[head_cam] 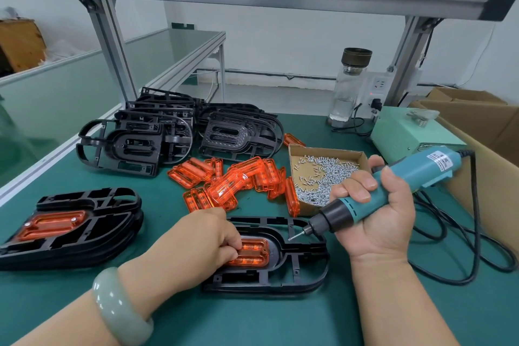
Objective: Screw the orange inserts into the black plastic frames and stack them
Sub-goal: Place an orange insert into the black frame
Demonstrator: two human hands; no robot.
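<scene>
A black plastic frame (295,278) lies on the green mat in front of me with an orange insert (254,253) seated in its oval recess. My left hand (205,239) rests on the insert's left end, its curled fingertips pressing down on it. My right hand (373,213) grips a teal electric screwdriver (393,188), held tilted, its bit with a screw on the tip hovering just above the frame to the right of the insert. At the left, a stack of black frames (92,230) has an orange insert (50,223) screwed into the top one.
Loose orange inserts (233,180) are heaped mid-table. Piles of bare black frames (174,132) stand behind them. A cardboard tray of screws (325,174) sits at right, beside a green power box (404,132), a glass bottle (348,87), cardboard boxes (483,132) and the screwdriver's black cord (474,239).
</scene>
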